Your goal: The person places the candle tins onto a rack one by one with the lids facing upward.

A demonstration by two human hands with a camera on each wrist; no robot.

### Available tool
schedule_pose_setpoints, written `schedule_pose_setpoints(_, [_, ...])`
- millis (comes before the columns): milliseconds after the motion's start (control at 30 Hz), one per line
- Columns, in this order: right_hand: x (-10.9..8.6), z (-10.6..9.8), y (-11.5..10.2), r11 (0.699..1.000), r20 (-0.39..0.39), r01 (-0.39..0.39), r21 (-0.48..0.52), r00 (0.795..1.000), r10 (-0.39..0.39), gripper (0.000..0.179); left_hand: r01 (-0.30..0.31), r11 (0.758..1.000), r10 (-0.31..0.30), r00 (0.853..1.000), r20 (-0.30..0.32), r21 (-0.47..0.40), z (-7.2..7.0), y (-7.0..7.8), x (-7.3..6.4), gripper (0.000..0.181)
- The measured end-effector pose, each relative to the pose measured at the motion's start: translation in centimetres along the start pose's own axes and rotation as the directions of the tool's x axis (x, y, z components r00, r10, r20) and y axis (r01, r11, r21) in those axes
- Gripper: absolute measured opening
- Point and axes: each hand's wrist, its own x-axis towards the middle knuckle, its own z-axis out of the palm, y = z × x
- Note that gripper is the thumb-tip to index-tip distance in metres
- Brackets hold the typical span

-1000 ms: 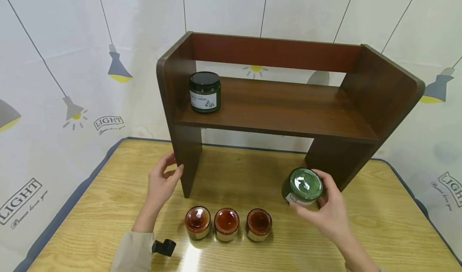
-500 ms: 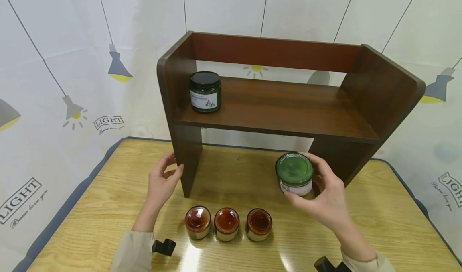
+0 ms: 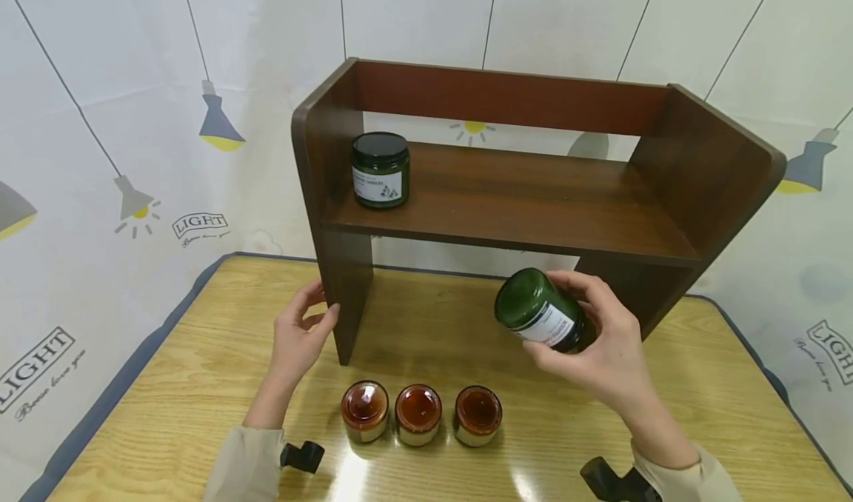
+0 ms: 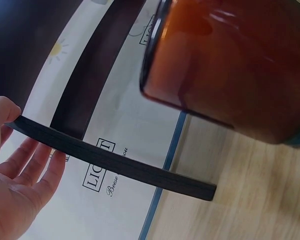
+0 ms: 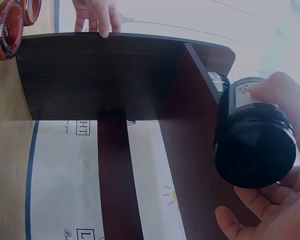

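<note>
One green jar (image 3: 543, 313), white-labelled, tilted with base up and leftward, held in right hand (image 3: 609, 346) with fingers (image 5: 275, 90) curled round it; located off the surface (image 3: 186, 354), before the lower right opening of dark wooden shelf unit (image 3: 520, 202). Left hand (image 3: 303, 335) gripping front edge of left side panel (image 3: 349, 287) between thumb and fingers. One upright black-lidded jar (image 3: 380, 180), on upper shelf, left end. Three amber jars (image 3: 418, 415), in a row on surface in front of unit.
</note>
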Motion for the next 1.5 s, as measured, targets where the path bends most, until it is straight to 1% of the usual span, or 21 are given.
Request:
schedule_pose_setpoints(133, [0.1, 0.0, -0.1, 1.000, -0.003, -0.027, 0.001, 1.000, 0.027, 0.077, 0.004, 1.000, -0.004, 1.000, -0.002, 0.001, 0.0, 0.0, 0.0, 0.036])
schedule_pose_setpoints(267, [0.1, 0.0, -0.3, 0.999, 0.000, -0.037, 0.017, 0.999, 0.037, 0.076, -0.007, 1.000, 0.007, 1.000, 0.003, 0.001, 0.0, 0.0, 0.0, 0.036])
schedule_pose_setpoints(400, [0.2, 0.2, -0.3, 0.997, -0.002, -0.025, 0.067, 1.000, 0.025, 0.074, -0.015, 1.000, 0.015, 1.000, 0.008, -0.002, 0.0, 0.0, 0.0, 0.036])
schedule_pose_setpoints(500, [0.2, 0.4, -0.2, 0.994, -0.025, -0.012, 0.112, 1.000, 0.015, 0.074, -0.015, 1.000, 0.015, 1.000, 0.007, 0.001, 0.0, 0.1, 0.0, 0.036])
schedule_pose_setpoints(600, [0.3, 0.6, -0.1, 0.987, -0.054, -0.014, 0.163, 0.998, 0.023, 0.074, -0.009, 1.000, 0.009, 1.000, 0.005, 0.004, 0.0, 0.2, 0.0, 0.035])
schedule_pose_setpoints(667, [0.3, 0.8, 0.0, 0.976, -0.075, -0.009, 0.217, 0.997, 0.026, 0.074, -0.009, 1.000, 0.009, 1.000, 0.004, 0.005, 0.0, 0.0, 0.0, 0.036])
schedule_pose_setpoints(733, [0.4, 0.9, -0.1, 0.959, -0.094, -0.003, 0.283, 0.995, 0.030, 0.073, -0.016, 1.000, 0.016, 1.000, 0.004, 0.000, -0.1, -0.3, 0.0, 0.036])
schedule_pose_setpoints(800, [0.5, 0.9, -0.1, 0.937, -0.110, 0.008, 0.349, 0.993, 0.032, 0.071, -0.022, 1.000, 0.022, 1.000, 0.003, -0.010, -0.1, -0.9, 0.0, 0.036])
schedule_pose_setpoints(867, [0.7, 0.9, -0.3, 0.919, -0.114, 0.009, 0.393, 0.993, 0.039, 0.070, -0.025, 1.000, 0.025, 1.000, 0.003, -0.019, -0.1, -1.6, 0.0, 0.037])
schedule_pose_setpoints(933, [0.9, 0.9, -0.4, 0.913, -0.111, 0.007, 0.407, 0.993, 0.041, 0.069, -0.024, 0.999, 0.025, 1.000, 0.003, -0.028, -0.2, -2.3, 0.1, 0.038])
schedule_pose_setpoints(1000, [1.1, 0.8, -0.6, 0.917, -0.104, 0.006, 0.398, 0.994, 0.038, 0.069, -0.029, 0.999, 0.029, 1.000, 0.005, -0.033, -0.3, -2.7, 0.1, 0.038])
schedule_pose_setpoints(1133, [1.5, 0.7, -0.8, 0.935, -0.089, -0.005, 0.356, 0.995, 0.040, 0.070, -0.034, 0.999, 0.035, 0.999, 0.007, -0.041, -0.3, -3.1, 0.1, 0.038])
schedule_pose_setpoints(1233, [1.8, 0.7, -1.0, 0.932, -0.090, -0.016, 0.361, 0.995, 0.052, 0.071, -0.036, 0.998, 0.036, 0.999, 0.007, -0.047, -0.3, -3.2, 0.1, 0.037])
schedule_pose_setpoints(1367, [2.3, 0.9, -1.1, 0.901, -0.105, 0.000, 0.434, 0.993, 0.051, 0.070, -0.024, 0.999, 0.025, 1.000, 0.006, -0.044, -0.2, -3.0, 0.1, 0.037])
schedule_pose_setpoints(1467, [2.8, 1.0, -1.1, 0.879, -0.112, 0.012, 0.477, 0.993, 0.047, 0.067, -0.020, 0.999, 0.020, 1.000, 0.006, -0.035, -0.2, -1.9, 0.1, 0.036])
schedule_pose_setpoints(1500, [3.0, 1.0, -1.1, 0.876, -0.112, 0.009, 0.483, 0.992, 0.052, 0.066, -0.019, 0.999, 0.019, 1.000, 0.006, -0.032, -0.1, -1.5, 0.1, 0.036])
